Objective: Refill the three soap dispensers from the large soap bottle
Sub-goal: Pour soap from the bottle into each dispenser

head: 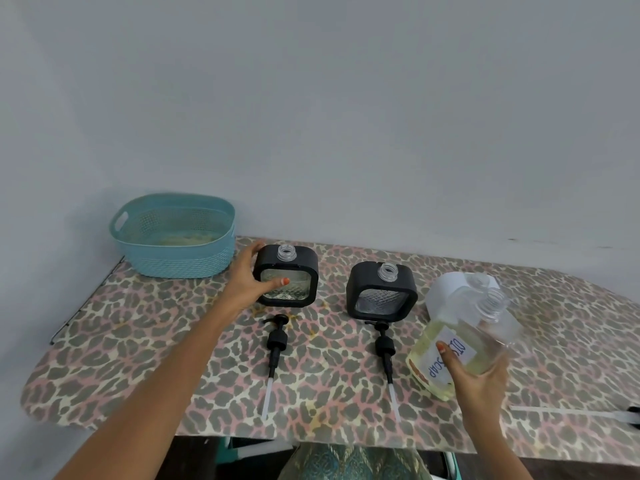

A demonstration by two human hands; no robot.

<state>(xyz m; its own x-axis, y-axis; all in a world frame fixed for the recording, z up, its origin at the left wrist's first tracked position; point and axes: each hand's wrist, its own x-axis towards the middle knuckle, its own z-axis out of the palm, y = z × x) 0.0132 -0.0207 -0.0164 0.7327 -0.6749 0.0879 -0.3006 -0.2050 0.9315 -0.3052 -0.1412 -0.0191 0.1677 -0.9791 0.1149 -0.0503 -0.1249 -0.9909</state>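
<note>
At centre left the left hand (pixel 247 284) grips the open-necked, black-framed square glass dispenser (pixel 288 271), and at lower right the right hand (pixel 481 379) holds the large clear plastic soap bottle (pixel 460 327) tilted, so a pour looks imminent: its mouth must meet that neck.

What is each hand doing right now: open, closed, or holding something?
Left hand: grips the left soap dispenser by its side.
Right hand: holds the large soap bottle, tilted.
</note>
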